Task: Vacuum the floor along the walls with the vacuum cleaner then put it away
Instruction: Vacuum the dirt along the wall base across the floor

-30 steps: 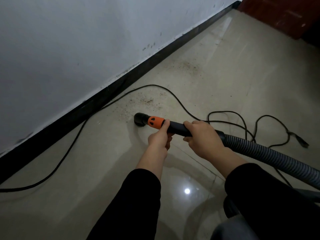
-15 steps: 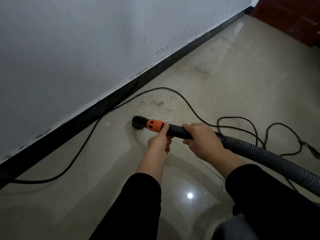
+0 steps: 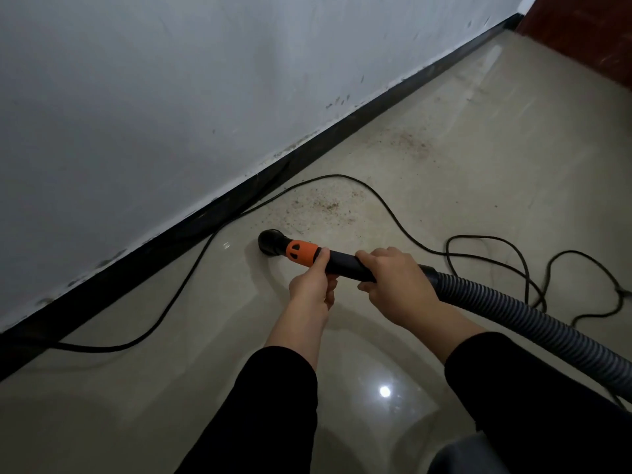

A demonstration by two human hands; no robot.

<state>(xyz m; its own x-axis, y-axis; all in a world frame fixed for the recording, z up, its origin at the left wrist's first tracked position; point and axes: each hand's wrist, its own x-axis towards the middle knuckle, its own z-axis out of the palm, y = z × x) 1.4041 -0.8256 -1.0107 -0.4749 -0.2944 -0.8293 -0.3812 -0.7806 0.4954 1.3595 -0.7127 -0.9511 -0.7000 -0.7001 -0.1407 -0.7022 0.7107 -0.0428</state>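
Left grip (image 3: 312, 285) curls round the black wand (image 3: 345, 265) just behind its orange collar (image 3: 301, 253); right grip (image 3: 398, 285) clasps the wand where the ribbed hose (image 3: 513, 313) joins. The nozzle (image 3: 272, 241) touches the glossy floor (image 3: 444, 186) near the dark skirting (image 3: 205, 217), beside scattered crumbs (image 3: 325, 206) and a black cord (image 3: 337, 175).

The vacuum wand (image 3: 345, 265), black with an orange collar (image 3: 301, 253), lies nearly level, its round black nozzle (image 3: 272, 241) down at the beige floor (image 3: 171, 388) near the wall (image 3: 171, 97); a ribbed grey hose (image 3: 513, 314) trails right.
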